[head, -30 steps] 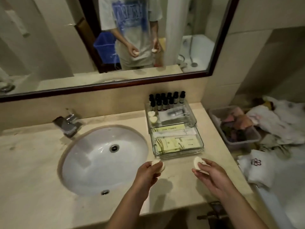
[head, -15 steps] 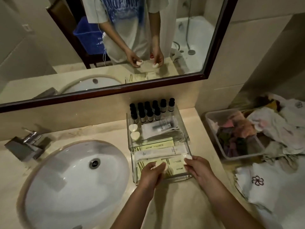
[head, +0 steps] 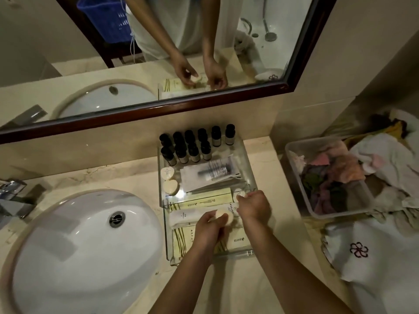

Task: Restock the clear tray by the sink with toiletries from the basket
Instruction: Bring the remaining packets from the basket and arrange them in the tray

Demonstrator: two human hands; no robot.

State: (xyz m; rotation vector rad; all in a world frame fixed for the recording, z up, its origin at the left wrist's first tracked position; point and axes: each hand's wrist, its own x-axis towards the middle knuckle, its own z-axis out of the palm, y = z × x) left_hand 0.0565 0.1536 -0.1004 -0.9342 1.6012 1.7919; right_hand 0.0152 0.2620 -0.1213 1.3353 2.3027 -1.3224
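head view: left hand (head: 208, 226) is over the near half of the clear tray (head: 248, 252), fingers and thumb curled round a round soap (head: 225, 215), just above the paper packets (head: 184, 240) lying there

right hand (head: 255, 206) is just beside it on the right, by the tray's right wall. its fingertips pinch a second soap (head: 240, 195); only a small white part shows

the two hands almost touch

tray sits on the counter (head: 113, 177), just right of the sink (head: 90, 241) and against the far wall under the mirror (head: 226, 30)

tray contents, far to near: dark-capped bottles (head: 195, 145) upright in rows, two heart-shaped soaps (head: 169, 180) at the left next to a clear sachet (head: 210, 173), then yellow-green and white packets laid flat

blue basket (head: 106, 17) shows only as a reflection in the mirror, behind the person

tap (head: 11, 198) at the far left of the sink

right of the counter: clear tub (head: 292, 159) of coloured cloths, with a white towel (head: 371, 264) bearing a dark flower motif near it
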